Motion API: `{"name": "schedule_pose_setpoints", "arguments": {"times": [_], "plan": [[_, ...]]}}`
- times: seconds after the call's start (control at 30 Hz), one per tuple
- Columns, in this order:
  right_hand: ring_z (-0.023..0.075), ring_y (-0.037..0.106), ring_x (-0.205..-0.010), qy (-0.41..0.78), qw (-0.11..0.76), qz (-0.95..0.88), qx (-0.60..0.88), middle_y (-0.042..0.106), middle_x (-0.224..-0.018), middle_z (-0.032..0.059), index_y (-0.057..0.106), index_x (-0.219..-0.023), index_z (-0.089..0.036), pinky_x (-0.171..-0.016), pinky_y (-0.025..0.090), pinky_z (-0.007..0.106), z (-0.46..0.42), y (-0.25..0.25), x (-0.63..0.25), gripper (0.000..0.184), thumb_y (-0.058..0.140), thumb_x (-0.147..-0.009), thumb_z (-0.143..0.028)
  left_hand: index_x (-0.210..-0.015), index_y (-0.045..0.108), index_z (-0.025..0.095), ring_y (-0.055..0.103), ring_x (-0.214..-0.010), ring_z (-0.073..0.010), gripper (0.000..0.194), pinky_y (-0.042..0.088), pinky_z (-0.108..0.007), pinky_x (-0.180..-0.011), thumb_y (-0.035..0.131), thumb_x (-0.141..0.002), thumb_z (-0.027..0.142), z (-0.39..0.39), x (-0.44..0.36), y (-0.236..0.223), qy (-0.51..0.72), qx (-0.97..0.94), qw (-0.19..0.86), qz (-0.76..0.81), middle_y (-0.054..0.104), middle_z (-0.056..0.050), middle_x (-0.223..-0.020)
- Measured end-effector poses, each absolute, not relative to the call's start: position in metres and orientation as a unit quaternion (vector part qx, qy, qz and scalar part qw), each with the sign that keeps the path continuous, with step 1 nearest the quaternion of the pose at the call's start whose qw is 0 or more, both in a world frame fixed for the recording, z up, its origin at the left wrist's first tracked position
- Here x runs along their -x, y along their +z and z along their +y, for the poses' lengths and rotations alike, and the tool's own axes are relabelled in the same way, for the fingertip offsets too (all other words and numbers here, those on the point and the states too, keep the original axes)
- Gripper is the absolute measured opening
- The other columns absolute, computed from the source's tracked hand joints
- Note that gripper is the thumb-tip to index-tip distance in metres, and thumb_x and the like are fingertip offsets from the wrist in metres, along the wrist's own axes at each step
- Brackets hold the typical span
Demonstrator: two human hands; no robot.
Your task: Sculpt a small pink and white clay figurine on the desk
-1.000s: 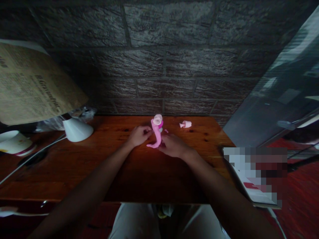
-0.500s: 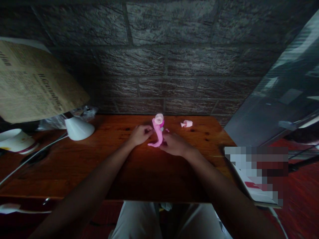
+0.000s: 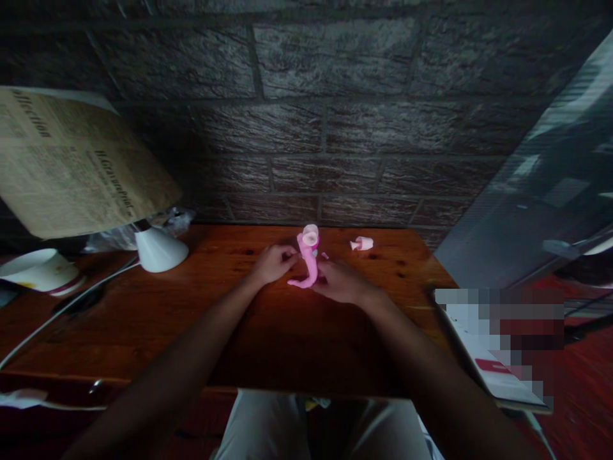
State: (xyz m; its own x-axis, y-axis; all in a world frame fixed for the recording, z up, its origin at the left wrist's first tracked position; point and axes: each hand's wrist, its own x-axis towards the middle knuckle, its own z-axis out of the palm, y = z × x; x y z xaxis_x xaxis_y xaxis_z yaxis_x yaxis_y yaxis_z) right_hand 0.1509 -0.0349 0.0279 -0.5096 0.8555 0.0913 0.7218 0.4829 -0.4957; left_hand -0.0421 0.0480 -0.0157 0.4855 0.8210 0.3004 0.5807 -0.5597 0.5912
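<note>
A pink toy-like piece (image 3: 309, 262) stands on the wooden table between my hands, with a long curved, tapering part and a pale round disc on top. My left hand (image 3: 276, 263) is at its left side, fingers curled and thumb and fingertips together; whatever they pinch is too small to make out. On the other side, my right hand (image 3: 342, 281) is closed against the lower curve, its fingertips partly hidden behind the pink piece. A tiny pink bit (image 3: 325, 255) lies just above my right hand. Farther right a small pale-pink cup-shaped part (image 3: 363, 243) lies on its side.
At left are a lamp with a newsprint shade (image 3: 90, 169) and white base (image 3: 161, 249), a paper cup (image 3: 41, 271), a white cord and clear plastic wrapping. A brick wall (image 3: 287, 128) rises behind the table (image 3: 158, 326). A partly pixelated pale object (image 3: 483, 358) sits at the right edge.
The whole view has shifted slightly down and to the right. Both hands keep nearly the same place around the pink piece.
</note>
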Motion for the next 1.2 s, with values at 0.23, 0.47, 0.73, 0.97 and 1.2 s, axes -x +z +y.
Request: {"name": "schedule_pose_setpoints", "arguments": {"times": [0.23, 0.47, 0.73, 0.97, 1.2], "plan": [[0.0153, 0.057, -0.069, 0.206, 0.162, -0.847, 0.462, 0.066, -0.076, 0.0044, 0.065, -0.077, -0.016, -0.079, 0.044, 0.033, -0.034, 0.027, -0.153, 0.022, 0.059, -0.089, -0.033, -0.077, 0.069, 0.015, 0.057, -0.061, -0.0123, 0.023, 0.041, -0.023, -0.062, 0.052, -0.086, 0.029, 0.047, 0.042, -0.014, 0.299, -0.831, 0.227, 0.41, 0.067, -0.001, -0.068], [0.0187, 0.06, -0.08, 0.198, 0.172, -0.847, 0.462, 0.068, -0.088, 0.0069, 0.067, -0.084, -0.017, -0.082, 0.045, 0.034, -0.033, 0.024, -0.152, 0.012, 0.059, -0.088, -0.025, -0.064, 0.059, 0.015, 0.055, -0.057, -0.011, 0.027, 0.041, -0.023, -0.059, 0.047, -0.087, 0.026, 0.045, 0.038, -0.014, 0.339, -0.814, 0.297, 0.367, 0.061, 0.0, -0.061], [0.0177, 0.059, -0.074, 0.197, 0.176, -0.843, 0.468, 0.067, -0.085, 0.007, 0.066, -0.08, -0.017, -0.081, 0.045, 0.035, -0.032, 0.022, -0.153, 0.021, 0.06, -0.088, -0.035, -0.078, 0.059, 0.016, 0.059, -0.069, -0.0132, 0.003, 0.046, -0.026, -0.067, 0.059, -0.079, 0.019, 0.05, 0.038, -0.02, 0.4, -0.796, 0.275, 0.362, 0.065, -0.002, -0.076], [0.0191, 0.061, -0.078, 0.19, 0.177, -0.848, 0.462, 0.068, -0.087, 0.008, 0.066, -0.082, -0.017, -0.079, 0.045, 0.034, -0.031, 0.02, -0.153, 0.02, 0.059, -0.089, -0.034, -0.116, 0.051, 0.018, 0.063, -0.099, -0.0208, 0.051, 0.05, -0.039, -0.089, 0.075, -0.071, 0.024, 0.052, 0.035, -0.025, 0.488, -0.77, 0.253, 0.324, 0.065, -0.011, -0.109], [0.0186, 0.061, -0.076, 0.18, 0.17, -0.851, 0.463, 0.067, -0.08, 0.0073, 0.066, -0.077, -0.016, -0.079, 0.045, 0.035, -0.033, 0.023, -0.151, 0.032, 0.056, -0.09, -0.044, -0.14, 0.037, 0.019, 0.061, -0.115, -0.0249, 0.064, 0.048, -0.044, -0.1, 0.064, -0.082, 0.026, 0.047, 0.029, -0.024, 0.47, -0.772, 0.317, 0.287, 0.061, -0.016, -0.128]]}}
